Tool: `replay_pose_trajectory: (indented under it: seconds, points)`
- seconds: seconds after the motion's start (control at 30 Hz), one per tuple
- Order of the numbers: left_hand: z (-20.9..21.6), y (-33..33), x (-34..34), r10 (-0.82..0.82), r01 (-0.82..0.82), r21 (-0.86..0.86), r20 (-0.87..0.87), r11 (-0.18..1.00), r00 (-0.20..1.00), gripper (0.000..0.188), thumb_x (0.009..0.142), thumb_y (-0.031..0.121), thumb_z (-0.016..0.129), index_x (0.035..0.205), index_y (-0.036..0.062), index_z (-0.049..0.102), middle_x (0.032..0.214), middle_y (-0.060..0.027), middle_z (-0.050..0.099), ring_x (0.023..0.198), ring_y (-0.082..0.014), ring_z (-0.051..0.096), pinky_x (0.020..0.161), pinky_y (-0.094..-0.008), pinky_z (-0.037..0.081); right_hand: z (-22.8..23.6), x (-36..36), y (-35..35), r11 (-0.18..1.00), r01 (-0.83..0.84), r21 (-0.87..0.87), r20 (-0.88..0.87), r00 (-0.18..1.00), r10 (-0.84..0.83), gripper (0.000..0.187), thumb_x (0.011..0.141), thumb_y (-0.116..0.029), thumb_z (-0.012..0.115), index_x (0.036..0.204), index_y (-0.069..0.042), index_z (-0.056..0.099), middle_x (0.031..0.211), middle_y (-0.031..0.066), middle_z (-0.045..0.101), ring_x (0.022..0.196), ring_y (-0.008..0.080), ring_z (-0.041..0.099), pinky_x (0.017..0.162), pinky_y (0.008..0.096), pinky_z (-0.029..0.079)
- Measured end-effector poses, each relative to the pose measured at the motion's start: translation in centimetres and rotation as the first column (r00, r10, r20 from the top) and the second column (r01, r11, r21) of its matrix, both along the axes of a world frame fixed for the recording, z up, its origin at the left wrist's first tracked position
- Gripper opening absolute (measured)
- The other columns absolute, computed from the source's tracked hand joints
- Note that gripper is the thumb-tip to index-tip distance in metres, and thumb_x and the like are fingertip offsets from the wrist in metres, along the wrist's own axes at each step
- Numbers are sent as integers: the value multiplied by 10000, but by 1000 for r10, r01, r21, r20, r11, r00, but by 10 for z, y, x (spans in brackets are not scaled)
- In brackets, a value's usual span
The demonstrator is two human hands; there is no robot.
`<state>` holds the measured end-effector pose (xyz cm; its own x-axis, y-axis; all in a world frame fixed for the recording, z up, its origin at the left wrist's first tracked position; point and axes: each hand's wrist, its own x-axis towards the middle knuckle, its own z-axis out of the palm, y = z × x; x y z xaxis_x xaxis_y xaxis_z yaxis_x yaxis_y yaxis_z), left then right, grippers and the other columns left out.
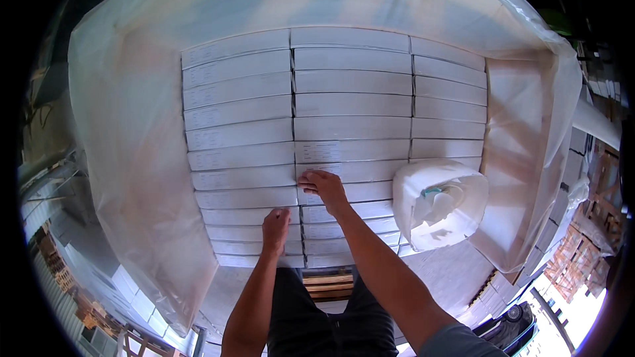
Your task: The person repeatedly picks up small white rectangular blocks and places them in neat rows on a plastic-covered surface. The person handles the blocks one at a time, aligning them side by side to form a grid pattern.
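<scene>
White flat boxes (352, 106) are packed on edge in three columns, and several in the middle column carry printed white labels (321, 152). My right hand (323, 188) reaches over the middle column near its left edge, fingers pointing left and slightly apart, close to a labelled box. I see nothing plainly held in it. Lower and to the left, my left hand (276, 228) is closed over the near boxes of the left column, fingers curled together. Whatever those fingers may hold is hidden.
A white plastic tub (473, 188) with white and teal items inside rests on the right column. Translucent plastic sheeting (139, 145) surrounds the boxes on the left, far and right sides. Wooden slats (329, 287) show below the near edge. Stacked pallets (582, 244) stand beyond at right.
</scene>
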<state>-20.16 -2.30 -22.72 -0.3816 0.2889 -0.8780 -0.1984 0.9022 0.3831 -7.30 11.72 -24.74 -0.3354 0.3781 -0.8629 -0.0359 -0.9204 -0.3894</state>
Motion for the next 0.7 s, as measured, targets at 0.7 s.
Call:
replay_pose_trajectory:
  seconds: [0.7]
  points:
    - [170,-25,28,130,-194,20,676,981,726,445,990,425,418,1069,16,575,791,-116,608,601,-217,597,538,-345,488,182,70,-116,781,-462,420,236,887,398,391,810,-145,727,1163,-12,623,956,98,680,834,157,655,775,293,521]
